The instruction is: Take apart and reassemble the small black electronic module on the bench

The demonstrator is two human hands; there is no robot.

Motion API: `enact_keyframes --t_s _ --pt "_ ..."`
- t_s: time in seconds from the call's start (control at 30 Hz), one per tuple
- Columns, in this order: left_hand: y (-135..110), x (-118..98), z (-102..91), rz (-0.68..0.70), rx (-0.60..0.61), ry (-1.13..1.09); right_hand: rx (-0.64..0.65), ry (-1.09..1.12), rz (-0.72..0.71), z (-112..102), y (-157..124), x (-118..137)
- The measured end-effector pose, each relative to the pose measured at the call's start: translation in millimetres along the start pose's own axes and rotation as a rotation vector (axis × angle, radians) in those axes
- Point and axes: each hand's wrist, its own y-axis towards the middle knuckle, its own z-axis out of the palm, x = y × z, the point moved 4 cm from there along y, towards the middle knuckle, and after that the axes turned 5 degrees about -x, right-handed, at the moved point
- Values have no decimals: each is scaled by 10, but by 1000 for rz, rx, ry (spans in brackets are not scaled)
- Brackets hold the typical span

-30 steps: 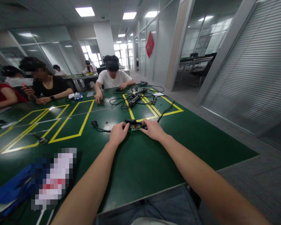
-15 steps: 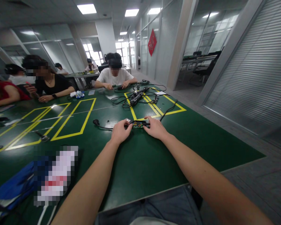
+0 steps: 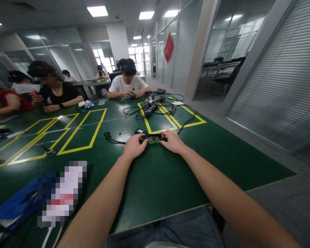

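Observation:
A small green circuit board [image 3: 153, 139] with coils and other parts on it is between my two hands, just above or on the table. My left hand [image 3: 134, 145] is closed at its left end, thumb and index finger curled there. At the right end, my right hand [image 3: 172, 142] pinches it. A black casing piece with a white label [image 3: 140, 131] lies just beyond my left fingers. From the left side a black cord runs to a plug [image 3: 107, 134]. Another black cable [image 3: 188, 122] leads away past my right hand.
Several black adapters with tangled cables [image 3: 152, 107] lie farther back among yellow tape outlines [image 3: 82, 150] on the green table [image 3: 155, 186]. A blue lanyard or strap [image 3: 18, 203] is at front left. Across the table a person in a white shirt [image 3: 129, 84] works; others sit left.
The labelled casing piece now shows more clearly beyond my left hand. Both hands stay at the board's ends. The person opposite has shifted their hands.

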Motion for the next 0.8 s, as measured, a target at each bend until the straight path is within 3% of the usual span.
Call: enact_keyframes --t_s 0.47,0.67,0.8 --pt "6 6 -7 -53 -3 30 113 103 -19 -92 -20 96" --pt "10 15 5 -71 7 62 39 160 31 -45 3 20" --pt "21 35 9 -93 6 53 -17 205 -31 -4 19 -40"
